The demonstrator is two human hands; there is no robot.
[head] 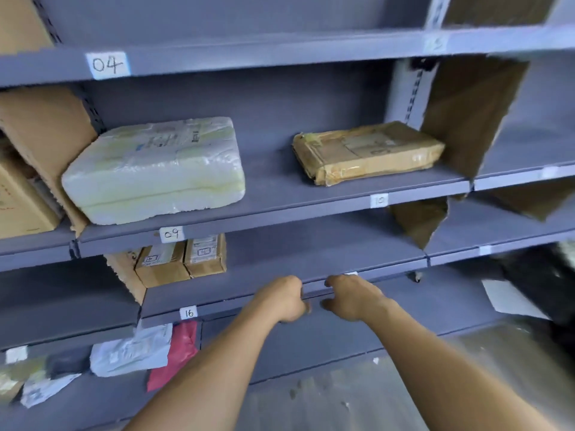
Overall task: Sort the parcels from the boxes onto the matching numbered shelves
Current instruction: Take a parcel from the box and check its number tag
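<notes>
While both arms reached forward, the left hand (286,298) and right hand (351,298) sat close together at the near edge of the 16 shelf (295,259), and neither held a parcel. The left hand's fingers curled away from the camera, so I could not tell whether they gripped the shelf lip or nothing. The right hand's fingers hung loosely bent, with the thumb apart and nothing in them.

Far left on that shelf stood two small boxes (180,259), touching side by side, above the 16 label (188,312). One shelf up, a white parcel (155,169) lay flat at the left over the 09 label (171,234). A brown parcel (367,152) lay well apart to its right, over the 10 label (379,200) and just beside a cardboard divider (466,113). Higher up was the 04 label (107,64).

On the shelf below the hands, to the left, a grey bag (130,353) lay partly over a red bag (177,353). Other parcels further left were too blurred to tell apart.
</notes>
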